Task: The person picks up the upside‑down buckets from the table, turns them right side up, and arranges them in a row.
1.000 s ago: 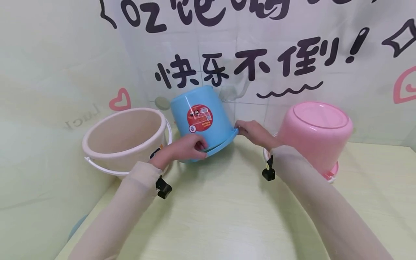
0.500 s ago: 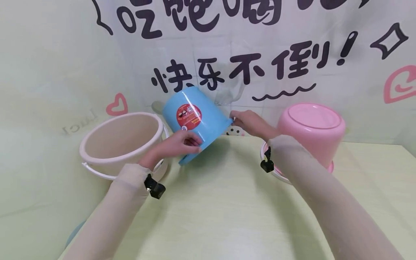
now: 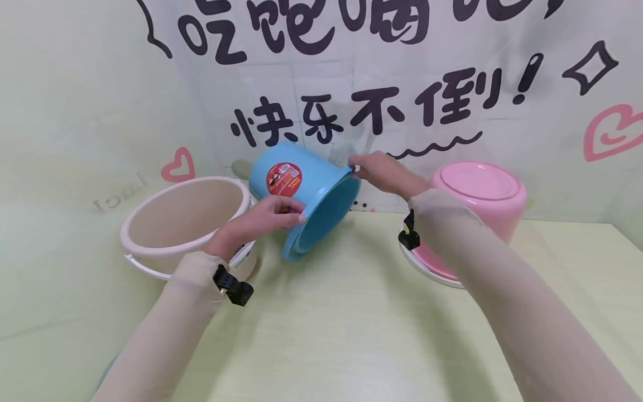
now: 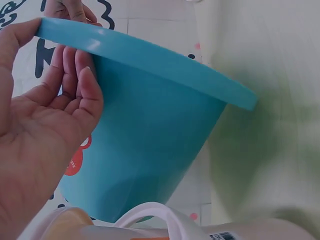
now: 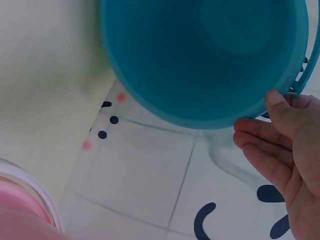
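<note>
At 12 o'clock in the head view, the wall reads "吃饱喝", its next character cut off, above "快乐不倒!". The blue bucket carries a red label, at 10 o'clock from centre, its print too small to read; the faint letters at 9 o'clock are illegible.

Above the left hand, we find the red label on the blue bucket too small to read; the left forearm hides part of the beige bucket. Rightward of the right hand, the right sleeve hides part of the pink bucket from us.
</note>
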Demonstrator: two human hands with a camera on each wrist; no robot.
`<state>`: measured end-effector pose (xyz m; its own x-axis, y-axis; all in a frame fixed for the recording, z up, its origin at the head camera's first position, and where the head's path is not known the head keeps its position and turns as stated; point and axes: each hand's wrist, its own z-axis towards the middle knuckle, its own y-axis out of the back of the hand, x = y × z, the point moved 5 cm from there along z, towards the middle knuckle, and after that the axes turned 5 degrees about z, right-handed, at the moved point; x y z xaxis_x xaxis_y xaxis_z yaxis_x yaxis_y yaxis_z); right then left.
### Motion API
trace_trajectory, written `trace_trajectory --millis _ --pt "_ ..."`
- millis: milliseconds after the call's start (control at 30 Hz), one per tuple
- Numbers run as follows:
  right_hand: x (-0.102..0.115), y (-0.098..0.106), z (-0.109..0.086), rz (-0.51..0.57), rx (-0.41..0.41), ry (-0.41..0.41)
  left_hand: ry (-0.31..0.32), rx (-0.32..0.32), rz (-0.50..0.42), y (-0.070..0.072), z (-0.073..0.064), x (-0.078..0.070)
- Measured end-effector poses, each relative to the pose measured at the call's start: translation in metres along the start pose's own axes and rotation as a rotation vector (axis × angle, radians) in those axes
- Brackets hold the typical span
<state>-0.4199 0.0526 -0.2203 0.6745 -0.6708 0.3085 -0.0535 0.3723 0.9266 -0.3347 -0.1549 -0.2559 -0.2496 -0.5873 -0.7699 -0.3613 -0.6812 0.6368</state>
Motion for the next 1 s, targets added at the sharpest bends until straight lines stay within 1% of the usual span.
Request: trace_trajectory --millis 133,200,400,500,567,700,833,1000 --pt "0.002 0.006 0.007 -0.03 0.007 0.002 0.039 -0.018 -0.054 0.004 0.001 0.004" --pt "0.004 0.01 0.01 -0.04 0.004 0.0 0.048 -0.033 -0.1 0.005 0.001 0.004" --pt "0.011 0.022 0.014 -0.076 0.012 -0.013 0.031 -0.048 -0.312 0.008 0.005 0.003" --pt "0.013 0.026 0.016 -0.117 0.018 -0.014 0.013 -0.034 -0.4 0.008 0.007 0.002" --pt "0.015 0.029 0.017 -0.145 0.02 -0.01 -0.005 -0.024 -0.475 0.007 0.007 0.001" --pt "0.018 0.035 0.018 -0.173 0.027 -0.013 -0.055 0.004 -0.6 0.004 0.008 -0.001" --pt "0.021 0.038 0.019 -0.191 0.024 -0.016 -0.093 0.019 -0.674 0.002 0.007 -0.002" --pt "0.026 0.044 0.02 -0.23 0.004 -0.012 -0.11 0.012 -0.758 -0.001 0.007 -0.003"
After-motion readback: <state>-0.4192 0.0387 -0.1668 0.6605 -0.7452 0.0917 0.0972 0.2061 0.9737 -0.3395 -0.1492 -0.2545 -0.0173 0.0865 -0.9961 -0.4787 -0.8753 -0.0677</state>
